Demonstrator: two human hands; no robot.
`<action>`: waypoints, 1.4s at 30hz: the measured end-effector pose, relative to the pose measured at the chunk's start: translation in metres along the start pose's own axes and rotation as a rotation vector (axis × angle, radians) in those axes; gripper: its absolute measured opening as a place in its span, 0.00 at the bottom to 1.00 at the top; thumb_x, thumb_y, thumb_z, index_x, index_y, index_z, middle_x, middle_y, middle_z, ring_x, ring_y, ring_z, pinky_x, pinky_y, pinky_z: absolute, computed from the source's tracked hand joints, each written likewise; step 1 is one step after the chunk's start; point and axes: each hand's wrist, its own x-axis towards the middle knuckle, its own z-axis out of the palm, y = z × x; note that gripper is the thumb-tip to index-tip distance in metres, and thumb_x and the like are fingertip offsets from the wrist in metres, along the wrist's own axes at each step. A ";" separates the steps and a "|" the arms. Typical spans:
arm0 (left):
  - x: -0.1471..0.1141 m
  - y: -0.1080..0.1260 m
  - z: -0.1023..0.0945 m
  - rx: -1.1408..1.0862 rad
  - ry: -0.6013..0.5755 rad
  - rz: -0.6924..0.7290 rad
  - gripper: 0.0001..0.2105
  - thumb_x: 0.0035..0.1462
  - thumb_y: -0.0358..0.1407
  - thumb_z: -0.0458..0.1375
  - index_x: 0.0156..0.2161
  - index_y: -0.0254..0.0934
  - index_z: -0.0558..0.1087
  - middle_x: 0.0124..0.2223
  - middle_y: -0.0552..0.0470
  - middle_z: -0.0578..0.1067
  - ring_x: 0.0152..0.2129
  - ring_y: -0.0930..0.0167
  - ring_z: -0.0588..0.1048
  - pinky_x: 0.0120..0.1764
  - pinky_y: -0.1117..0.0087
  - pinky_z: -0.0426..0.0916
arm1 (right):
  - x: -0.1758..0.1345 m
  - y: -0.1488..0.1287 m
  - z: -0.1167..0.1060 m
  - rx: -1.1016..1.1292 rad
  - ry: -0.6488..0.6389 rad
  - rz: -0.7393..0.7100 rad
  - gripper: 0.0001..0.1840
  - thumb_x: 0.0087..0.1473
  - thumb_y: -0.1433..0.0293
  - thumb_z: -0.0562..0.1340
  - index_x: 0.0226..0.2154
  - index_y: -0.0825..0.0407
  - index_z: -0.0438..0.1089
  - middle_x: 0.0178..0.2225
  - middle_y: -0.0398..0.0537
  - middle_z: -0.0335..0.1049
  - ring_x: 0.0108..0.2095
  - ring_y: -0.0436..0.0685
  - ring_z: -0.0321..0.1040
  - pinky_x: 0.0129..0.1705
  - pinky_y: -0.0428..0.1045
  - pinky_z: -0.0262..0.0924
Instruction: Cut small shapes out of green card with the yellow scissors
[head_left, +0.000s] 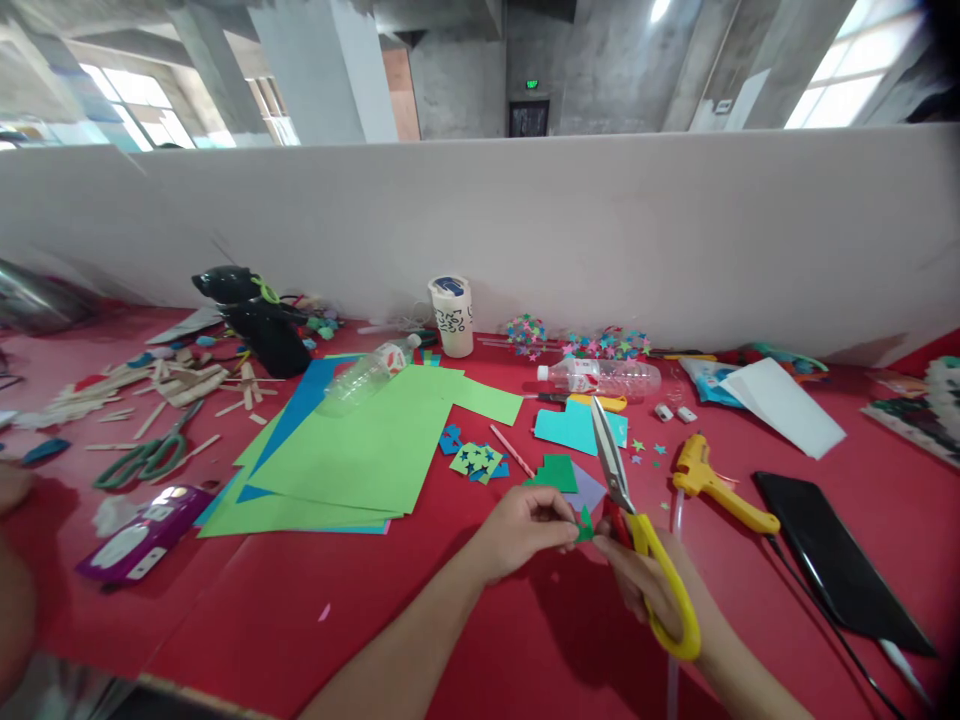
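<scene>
My left hand pinches a small cut piece of green paper between thumb and fingers. Yellow-handled scissors are in my right hand, blades pointing up and away from me. The right fingertips come close to the green piece; whether they touch it I cannot tell. Just beyond my hands lie a dark green paper scrap, a purple paper scrap and a cyan sheet. A light green square with cut-out stars and a pink striped straw rest to the left.
Green and blue paper sheets spread left of centre. A yellow glue gun and a black tablet lie right. Plastic bottles, a white cup and a black bottle line the back. Another person's arm shows far left.
</scene>
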 end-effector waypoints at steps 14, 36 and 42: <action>0.002 0.006 -0.037 1.198 0.089 0.144 0.12 0.54 0.34 0.47 0.24 0.35 0.69 0.28 0.51 0.67 0.28 0.71 0.66 0.32 0.71 0.58 | 0.004 -0.012 -0.009 -0.035 0.049 -0.001 0.12 0.47 0.60 0.54 0.22 0.51 0.58 0.04 0.31 0.51 0.06 0.45 0.51 0.12 0.40 0.48; 0.007 0.008 -0.074 1.175 0.604 -0.052 0.14 0.55 0.39 0.46 0.25 0.37 0.68 0.25 0.51 0.69 0.23 0.71 0.66 0.26 0.72 0.53 | 0.005 -0.008 -0.008 -0.021 0.049 -0.013 0.15 0.47 0.58 0.57 0.21 0.50 0.58 0.06 0.30 0.50 0.06 0.45 0.51 0.10 0.40 0.46; 0.013 0.001 -0.054 1.266 0.627 0.037 0.11 0.55 0.40 0.47 0.30 0.37 0.69 0.29 0.50 0.70 0.26 0.70 0.68 0.30 0.71 0.57 | 0.006 -0.007 -0.012 0.038 0.078 -0.082 0.13 0.48 0.60 0.58 0.20 0.50 0.57 0.06 0.30 0.49 0.06 0.45 0.52 0.11 0.40 0.47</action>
